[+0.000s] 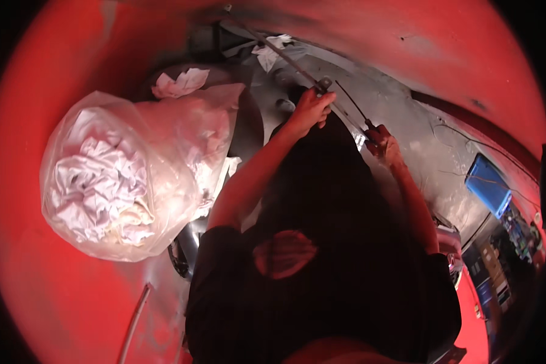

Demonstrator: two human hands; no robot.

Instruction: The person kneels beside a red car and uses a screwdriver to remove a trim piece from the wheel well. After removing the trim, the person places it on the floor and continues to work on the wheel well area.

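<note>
My left hand (311, 113) is closed around a long, narrow metal strip (290, 62) in front of me. The strip slants from the upper left down toward my right hand. A small flat tab with a hole (325, 84) stands just above my left fingers. My right hand (383, 145) is closed on a slim dark tool with a long thin shaft (351, 100), perhaps a screwdriver; its handle is mostly hidden in the fingers. The shaft points up and left, close beside the strip. A bright spot shows by my right fingers.
At my left stands a large clear plastic bag (170, 155) full of crumpled white paper or cloth (97, 182). Crumpled white sheets (273, 51) lie farther ahead on the grey floor (400, 115). Red walls surround the space. A blue bin-like object (488, 185) is at the right.
</note>
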